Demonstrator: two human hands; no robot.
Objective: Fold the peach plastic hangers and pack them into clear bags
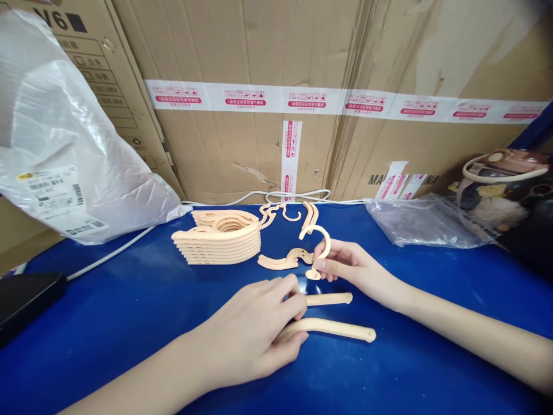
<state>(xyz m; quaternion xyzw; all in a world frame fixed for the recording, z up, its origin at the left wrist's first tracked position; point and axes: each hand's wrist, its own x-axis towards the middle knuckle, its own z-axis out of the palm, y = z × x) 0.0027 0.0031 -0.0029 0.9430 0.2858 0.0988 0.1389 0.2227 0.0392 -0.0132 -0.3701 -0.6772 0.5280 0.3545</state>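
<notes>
My left hand (pixel 263 328) is closed on a curved cream hanger arm (pixel 341 328), whose far end points right. A second hanger arm (pixel 330 299) lies just beyond it, its left end hidden behind my fingers. Between thumb and fingers of my right hand (pixel 345 262) is a cream hanger hook (pixel 326 239), upright with a small oval base. Left of that hand, a hanger piece (pixel 280 262) rests on the blue table, partly hidden by the fingers. A neat stack of folded hangers (pixel 218 248) sits farther left.
Loose hanger parts (pixel 294 214) lie at the back by a white cable (pixel 242 199). Cardboard boxes (pixel 242 150) stand behind the blue table (pixel 142 323). A white plastic parcel (pixel 86 150) leans at left above a black object (pixel 30 302). Clear plastic (pixel 419 222) and a bag (pixel 501 190) are at right.
</notes>
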